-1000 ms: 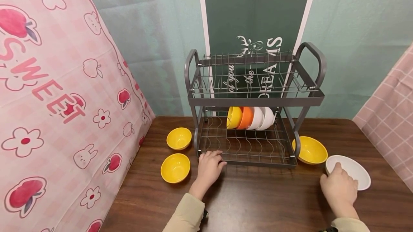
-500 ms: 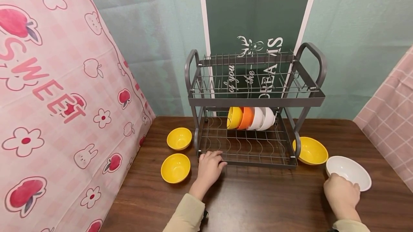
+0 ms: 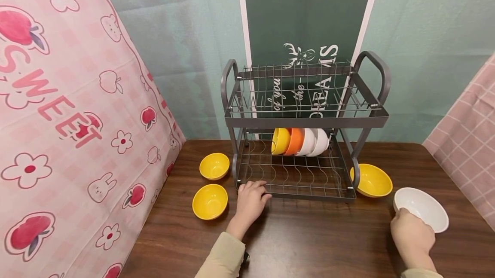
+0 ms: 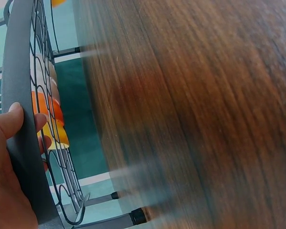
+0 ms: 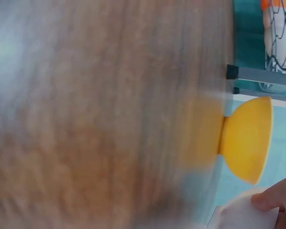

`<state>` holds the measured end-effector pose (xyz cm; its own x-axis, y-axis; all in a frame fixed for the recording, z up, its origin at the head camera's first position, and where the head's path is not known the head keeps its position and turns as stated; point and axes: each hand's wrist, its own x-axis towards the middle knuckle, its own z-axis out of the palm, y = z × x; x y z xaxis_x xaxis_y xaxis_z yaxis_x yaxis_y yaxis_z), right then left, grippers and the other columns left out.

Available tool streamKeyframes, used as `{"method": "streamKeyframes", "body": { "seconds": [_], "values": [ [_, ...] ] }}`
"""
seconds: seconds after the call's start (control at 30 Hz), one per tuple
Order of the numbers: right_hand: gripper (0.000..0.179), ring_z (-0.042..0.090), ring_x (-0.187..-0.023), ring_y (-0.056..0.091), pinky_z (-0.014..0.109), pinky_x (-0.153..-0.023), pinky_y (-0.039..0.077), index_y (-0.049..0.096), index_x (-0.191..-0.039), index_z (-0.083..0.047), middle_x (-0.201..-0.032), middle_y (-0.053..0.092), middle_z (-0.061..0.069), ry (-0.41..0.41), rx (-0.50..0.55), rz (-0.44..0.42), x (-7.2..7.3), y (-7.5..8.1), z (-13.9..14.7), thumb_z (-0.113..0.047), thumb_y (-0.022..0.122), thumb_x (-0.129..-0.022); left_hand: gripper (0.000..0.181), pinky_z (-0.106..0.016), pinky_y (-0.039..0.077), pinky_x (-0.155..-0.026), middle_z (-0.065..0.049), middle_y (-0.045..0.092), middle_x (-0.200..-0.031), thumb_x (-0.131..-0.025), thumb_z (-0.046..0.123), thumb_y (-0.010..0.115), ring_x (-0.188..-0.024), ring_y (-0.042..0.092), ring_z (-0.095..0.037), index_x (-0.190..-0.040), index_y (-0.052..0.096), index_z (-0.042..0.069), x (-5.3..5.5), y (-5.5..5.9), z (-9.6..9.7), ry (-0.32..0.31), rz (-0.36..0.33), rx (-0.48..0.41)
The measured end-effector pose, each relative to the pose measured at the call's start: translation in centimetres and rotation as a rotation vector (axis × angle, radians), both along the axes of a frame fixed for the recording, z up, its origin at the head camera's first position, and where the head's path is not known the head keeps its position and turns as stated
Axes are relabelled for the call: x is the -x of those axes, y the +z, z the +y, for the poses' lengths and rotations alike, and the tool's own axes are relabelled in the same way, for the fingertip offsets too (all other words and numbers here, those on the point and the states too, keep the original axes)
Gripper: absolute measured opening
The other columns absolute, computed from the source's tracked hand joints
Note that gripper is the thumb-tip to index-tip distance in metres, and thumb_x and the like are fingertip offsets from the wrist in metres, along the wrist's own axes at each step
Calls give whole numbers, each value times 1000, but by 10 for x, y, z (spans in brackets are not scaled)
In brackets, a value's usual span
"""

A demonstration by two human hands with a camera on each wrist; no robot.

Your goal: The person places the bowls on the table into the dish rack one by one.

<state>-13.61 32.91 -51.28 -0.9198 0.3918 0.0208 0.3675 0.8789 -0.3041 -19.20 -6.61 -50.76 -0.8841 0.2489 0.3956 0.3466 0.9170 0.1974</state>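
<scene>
While the dark grey rack [image 3: 307, 122] is standing on the brown desk [image 3: 317, 235], the left hand [image 3: 252, 203] is holding on to the rack's low front bar [image 4: 19, 62], near its left end. The left grip is pinching that bar, with the thumb lying on one side and the fingertips curling round the other. Right of the rack, and nearer to the person, the right hand [image 3: 413, 235] is holding the big white bowl [image 3: 423, 207] by its near edge. The right grip is pinching the bowl's side, with the thumb pressing on the outside and the other fingers mostly hiding. The bowl is facing up, but I cannot tell if its bottom is touching the desk. Just beside the rack's right leg, a right yellow bowl [image 3: 372, 180] is sitting on the desk, between the rack and the big white bowl. To the left of the rack, two more bowls are sitting on the desk: a far yellow bowl [image 3: 214, 166] close to the rack, and a near yellow bowl [image 3: 210, 202] in front of that one. On the rack's low shelf, toward the back, four bowls are standing on their sides in a row. From the left, they are going yellow [image 3: 280, 142], orange [image 3: 295, 141], white and white. Behind the rack, a green cloth [image 3: 185, 33] is hanging, and left of the rack a pink cloth [image 3: 77, 162] is showing flowers and bunnies.
</scene>
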Motion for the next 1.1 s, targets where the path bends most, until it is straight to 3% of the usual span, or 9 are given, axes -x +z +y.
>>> {"method": "streamKeyframes", "body": {
  "seconds": [0.4, 0.67, 0.93, 1.1],
  "values": [
    [18, 50, -51, 46, 52, -44, 33, 52, -72, 6, -65, 55, 33, 29, -57, 303, -10, 23, -15, -7, 46, -83, 18, -33, 38, -78, 9, 67, -108, -80, 38, 68, -93, 57, -13, -72, 68, 22, 0, -4, 0, -8, 60, -10],
    [14, 51, -52, 45, 49, -42, 28, 56, -73, 4, -64, 57, 30, 40, -45, 414, -12, 48, -39, -7, 53, -82, 19, -33, 38, -82, 10, 65, -113, -83, 39, 65, -98, 57, -12, -77, 68, 22, -1, -2, 0, 1, -6, -8],
    [9, 50, -52, 48, 48, -43, 29, 61, -75, 2, -63, 59, 28, 119, -60, 540, -13, 68, -65, -4, 56, -80, 24, -33, 38, -85, 9, 64, -117, -84, 41, 63, -104, 56, -13, -100, 69, 24, 0, -2, -2, -23, -44, -24],
    [7, 50, -54, 51, 53, -46, 33, 64, -78, 2, -64, 61, 28, 169, -70, 605, -14, 76, -81, -2, 59, -78, 39, -39, 38, -92, 4, 61, -123, -86, 37, 62, -113, 54, -18, -121, 60, 20, -5, 3, -2, -20, -123, -144]
  ]
}}
